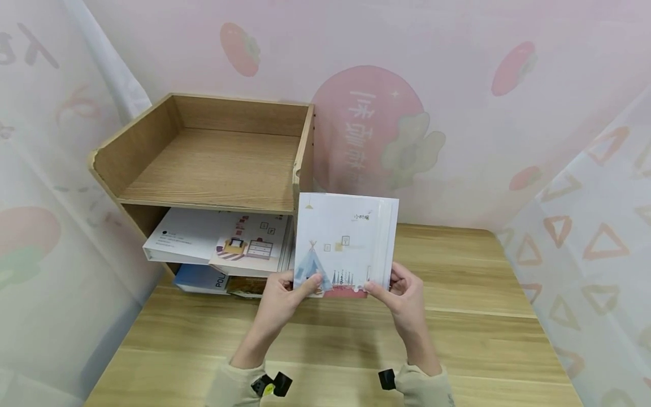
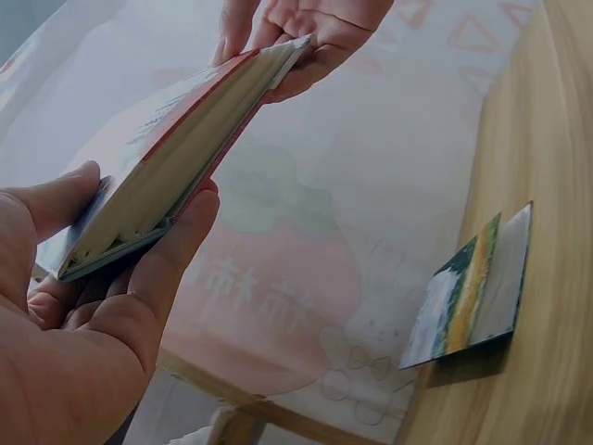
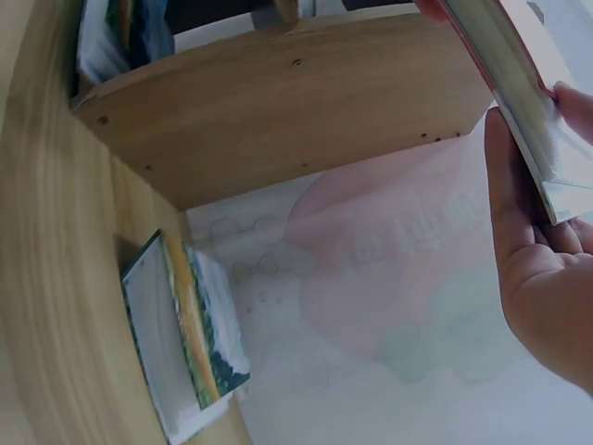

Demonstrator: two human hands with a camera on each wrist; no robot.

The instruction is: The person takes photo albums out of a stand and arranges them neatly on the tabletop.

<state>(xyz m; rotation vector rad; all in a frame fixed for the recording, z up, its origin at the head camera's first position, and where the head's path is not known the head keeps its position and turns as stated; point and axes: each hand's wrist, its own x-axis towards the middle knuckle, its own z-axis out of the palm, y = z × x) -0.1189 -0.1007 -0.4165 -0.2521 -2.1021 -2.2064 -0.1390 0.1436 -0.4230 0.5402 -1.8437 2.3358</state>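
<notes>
Both hands hold up a white book (image 1: 348, 232) with a blue tent and small trees printed on its cover. My left hand (image 1: 277, 302) pinches its lower left corner, thumb on the front cover and fingers behind. At the lower right corner my right hand (image 1: 407, 299) grips it the same way. In the left wrist view, the page edges of the book (image 2: 176, 148) show between its covers, reddish along part of the edge. Fingers of the right hand (image 3: 547, 287) support the back of the book in the right wrist view.
A wooden shelf unit (image 1: 218, 164) stands on the left of the table (image 1: 458, 294). White books (image 1: 188, 232) lie in its middle tier, with a blue-covered book (image 1: 200, 277) below. A landscape-covered book (image 2: 477, 287) sits on the table beside the unit, hidden in the head view.
</notes>
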